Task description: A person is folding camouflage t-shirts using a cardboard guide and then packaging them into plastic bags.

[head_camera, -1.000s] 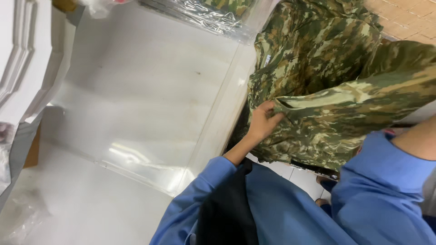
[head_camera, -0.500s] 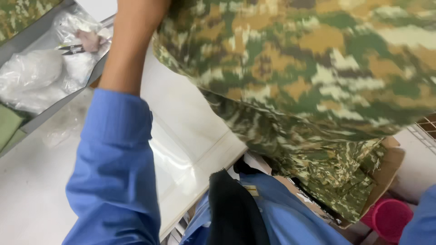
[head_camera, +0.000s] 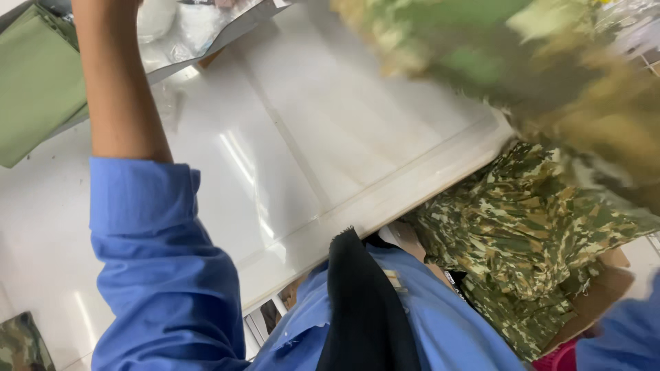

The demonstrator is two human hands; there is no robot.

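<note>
Camouflage garment (head_camera: 550,75) up high at my right, above the far edge of the white table (head_camera: 330,137), blurred with motion. More camouflage cloth (head_camera: 522,240) heaped in a cardboard box (head_camera: 605,288) below the table edge.

My left forearm (head_camera: 120,89) is raised, blue sleeve (head_camera: 151,261) at the elbow; the hand runs off the top of the view. Right hand out of view too, only a scrap of sleeve at the lower right corner. Fingers: cannot tell how far open, nor what they grip.

Risks, as I judge them:
- a loose hem could catch the box rim or the table edge and snag;
- the cloth could sweep the clear plastic bags (head_camera: 206,27) at the far side, or the folded green fabric (head_camera: 34,89), off the table;
- it blocks my sight of the right side, so I may set it down askew.
</note>
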